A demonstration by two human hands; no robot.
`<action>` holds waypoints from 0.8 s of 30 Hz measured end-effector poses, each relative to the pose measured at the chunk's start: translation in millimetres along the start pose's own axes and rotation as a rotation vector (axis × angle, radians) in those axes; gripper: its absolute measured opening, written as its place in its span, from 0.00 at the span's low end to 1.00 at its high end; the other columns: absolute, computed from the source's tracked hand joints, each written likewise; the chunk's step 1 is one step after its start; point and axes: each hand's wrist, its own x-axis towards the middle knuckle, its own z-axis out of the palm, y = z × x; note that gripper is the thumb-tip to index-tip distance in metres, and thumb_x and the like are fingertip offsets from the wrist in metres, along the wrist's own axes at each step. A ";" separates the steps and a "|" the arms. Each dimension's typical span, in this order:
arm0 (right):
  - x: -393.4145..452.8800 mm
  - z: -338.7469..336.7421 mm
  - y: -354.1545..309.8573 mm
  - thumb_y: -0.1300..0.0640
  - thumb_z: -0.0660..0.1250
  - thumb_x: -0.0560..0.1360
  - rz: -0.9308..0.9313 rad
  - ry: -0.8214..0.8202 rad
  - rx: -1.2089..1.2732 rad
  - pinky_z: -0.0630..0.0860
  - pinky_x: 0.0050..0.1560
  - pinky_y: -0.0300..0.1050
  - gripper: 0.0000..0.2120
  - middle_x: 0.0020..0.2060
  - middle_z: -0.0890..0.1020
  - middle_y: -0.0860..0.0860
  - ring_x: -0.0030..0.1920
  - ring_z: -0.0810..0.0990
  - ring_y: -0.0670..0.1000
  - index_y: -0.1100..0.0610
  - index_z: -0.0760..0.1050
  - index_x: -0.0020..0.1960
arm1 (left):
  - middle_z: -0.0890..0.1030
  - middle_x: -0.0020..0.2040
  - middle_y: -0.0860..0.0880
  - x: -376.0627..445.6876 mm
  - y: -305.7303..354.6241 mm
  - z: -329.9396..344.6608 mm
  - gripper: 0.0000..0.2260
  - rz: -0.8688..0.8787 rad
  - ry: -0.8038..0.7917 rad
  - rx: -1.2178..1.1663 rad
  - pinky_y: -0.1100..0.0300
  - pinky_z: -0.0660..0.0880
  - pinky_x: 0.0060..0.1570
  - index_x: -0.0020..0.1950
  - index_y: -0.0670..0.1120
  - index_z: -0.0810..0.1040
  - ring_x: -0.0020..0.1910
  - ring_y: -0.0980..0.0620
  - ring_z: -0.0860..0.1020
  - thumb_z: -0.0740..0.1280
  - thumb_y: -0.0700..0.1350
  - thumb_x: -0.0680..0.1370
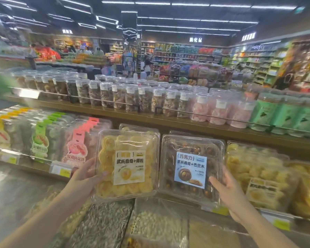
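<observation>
Supermarket shelves behind — left hand (85,178) grips the yellow cookie box (126,165), right hand (229,192) grips the chocolate cookie box (191,167), both raised side by side.

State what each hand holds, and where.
Left hand: yellow cookie box, by its left edge. Right hand: chocolate cookie box, by its lower right edge.

Single head-worn wide-angle view faces forward and slightly down, close to the near shelf (168,122), aisles far behind.
</observation>
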 end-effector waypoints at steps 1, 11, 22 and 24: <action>5.6 -2.1 4.1 0.57 0.66 0.82 0.010 0.011 -0.004 0.66 0.73 0.52 0.34 0.75 0.66 0.43 0.71 0.67 0.46 0.41 0.54 0.81 | 0.85 0.59 0.41 4.3 -2.0 0.2 0.41 0.008 -0.011 -0.014 0.60 0.78 0.30 0.72 0.55 0.72 0.45 0.48 0.87 0.84 0.54 0.61; 66.7 -1.8 49.7 0.49 0.69 0.79 0.139 0.115 0.027 0.68 0.72 0.61 0.35 0.76 0.69 0.49 0.73 0.69 0.53 0.35 0.54 0.78 | 0.86 0.57 0.41 40.1 -16.1 -8.6 0.35 0.009 -0.069 -0.113 0.50 0.85 0.39 0.58 0.57 0.85 0.52 0.41 0.86 0.88 0.47 0.51; 118.9 5.7 83.9 0.63 0.63 0.82 0.237 0.058 0.248 0.85 0.42 0.51 0.24 0.56 0.86 0.49 0.54 0.86 0.55 0.41 0.69 0.72 | 0.84 0.59 0.37 92.8 -46.5 -4.7 0.21 -0.013 -0.057 -0.140 0.49 0.85 0.41 0.63 0.53 0.82 0.53 0.39 0.86 0.69 0.36 0.73; 120.9 6.5 84.5 0.60 0.67 0.80 0.229 0.064 0.279 0.85 0.45 0.52 0.24 0.56 0.86 0.47 0.57 0.85 0.55 0.42 0.69 0.72 | 0.85 0.57 0.37 98.2 -50.3 -0.9 0.22 -0.031 -0.049 -0.116 0.52 0.85 0.39 0.65 0.50 0.80 0.51 0.40 0.86 0.67 0.35 0.73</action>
